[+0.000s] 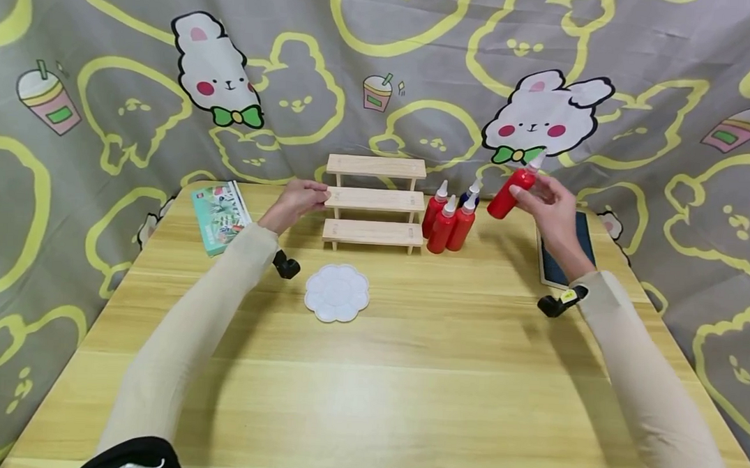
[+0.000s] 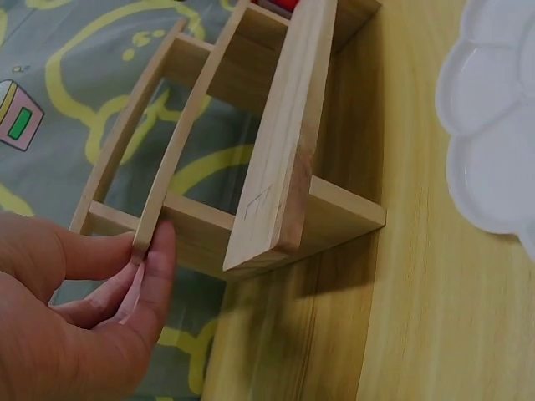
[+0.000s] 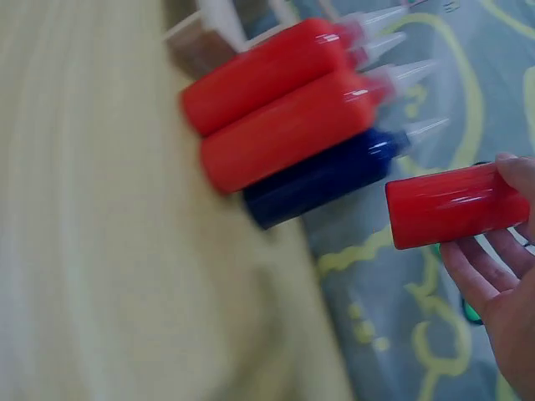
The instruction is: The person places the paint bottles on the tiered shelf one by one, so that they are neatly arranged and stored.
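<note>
My left hand (image 1: 299,201) pinches the left end of the middle step of a three-tier wooden display stand (image 1: 374,200). In the left wrist view, thumb and fingers (image 2: 159,259) close on that step's edge. My right hand (image 1: 553,208) grips a red squeeze bottle (image 1: 507,195), raised above the table and tilted, its clear pointed nozzle up. Beside the stand, three red bottles (image 1: 441,230) and a dark blue bottle (image 1: 469,194) stand together. The right wrist view shows the held bottle's base (image 3: 418,209) pointing toward the blue bottle (image 3: 322,180).
A white flower-shaped palette (image 1: 337,293) lies in front of the stand. At the back left is a green-and-white box or book (image 1: 220,215). A dark flat panel (image 1: 578,246) lies under the right forearm. A patterned curtain (image 1: 432,69) hangs behind the wooden table (image 1: 368,401).
</note>
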{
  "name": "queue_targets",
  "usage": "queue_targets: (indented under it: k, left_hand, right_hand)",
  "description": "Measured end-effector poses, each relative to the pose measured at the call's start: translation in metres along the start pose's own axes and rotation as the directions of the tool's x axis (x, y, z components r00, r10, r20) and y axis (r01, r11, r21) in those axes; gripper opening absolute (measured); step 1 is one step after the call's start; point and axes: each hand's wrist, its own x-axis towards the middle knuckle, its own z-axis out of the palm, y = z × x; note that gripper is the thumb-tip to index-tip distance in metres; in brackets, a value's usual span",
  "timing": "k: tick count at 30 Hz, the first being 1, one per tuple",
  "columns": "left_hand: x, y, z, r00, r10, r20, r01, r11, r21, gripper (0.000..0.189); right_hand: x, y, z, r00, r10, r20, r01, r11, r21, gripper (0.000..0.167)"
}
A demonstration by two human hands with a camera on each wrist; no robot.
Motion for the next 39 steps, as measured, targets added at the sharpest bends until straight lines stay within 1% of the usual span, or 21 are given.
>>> queue_targets:
  k: [5, 7, 13, 16, 19, 24, 26, 29, 32, 34, 39]
  left_hand:
    - [0.002, -0.002, -0.001, 1.000, 0.008, 0.002, -0.008, 1.000, -0.001, 0.044]
    - [0.001, -0.003, 0.000, 1.000, 0.009, 0.000, -0.009, 1.000, -0.015, 0.045]
    - [0.001, -0.003, 0.002, 0.999, 0.031, 0.005, -0.031, 0.999, -0.014, 0.044]
    - [0.001, -0.002, 0.003, 0.999, 0.042, -0.001, -0.042, 0.999, -0.022, 0.043]
    - [0.000, -0.003, 0.003, 0.999, 0.049, -0.015, -0.050, 0.999, -0.011, 0.041]
    - [-0.004, -0.003, 0.004, 0.995, 0.103, -0.020, -0.102, 0.994, 0.026, 0.040]
    - [-0.005, -0.003, 0.005, 0.993, 0.120, -0.017, -0.120, 0.992, 0.032, 0.039]
    - [-0.006, -0.003, 0.005, 0.992, 0.126, -0.020, -0.125, 0.992, 0.034, 0.039]
    - [-0.006, -0.002, 0.005, 0.992, 0.123, -0.027, -0.122, 0.991, 0.054, 0.039]
    - [-0.005, -0.002, 0.005, 0.992, 0.119, -0.030, -0.117, 0.991, 0.059, 0.038]
    - [-0.004, -0.002, 0.004, 0.994, 0.101, -0.029, -0.099, 0.994, 0.044, 0.038]
  right_hand:
    - [0.013, -0.022, 0.003, 0.999, -0.050, -0.016, 0.051, 0.996, 0.067, 0.056]
    - [0.017, -0.031, 0.006, 0.998, -0.067, -0.014, 0.068, 0.996, 0.064, 0.055]
    - [0.025, -0.055, 0.024, 0.993, -0.119, 0.013, 0.118, 0.991, 0.067, 0.055]
    - [0.029, -0.064, 0.038, 0.991, -0.129, 0.038, 0.125, 0.988, 0.086, 0.056]
    - [0.031, -0.071, 0.055, 0.988, -0.136, 0.076, 0.129, 0.988, 0.090, 0.056]
    - [0.035, -0.076, 0.089, 0.982, -0.128, 0.142, 0.110, 0.986, 0.125, 0.057]
    - [0.037, -0.077, 0.101, 0.977, -0.117, 0.176, 0.096, 0.988, 0.122, 0.057]
    - [0.040, -0.076, 0.119, 0.970, -0.092, 0.226, 0.077, 0.994, 0.077, 0.055]
    - [0.041, -0.075, 0.135, 0.963, -0.075, 0.257, 0.081, 0.997, -0.014, 0.053]
    - [0.042, -0.074, 0.144, 0.962, -0.067, 0.266, 0.090, 0.993, -0.074, 0.052]
    - [0.045, -0.073, 0.161, 0.950, -0.053, 0.307, 0.103, 0.984, -0.147, 0.052]
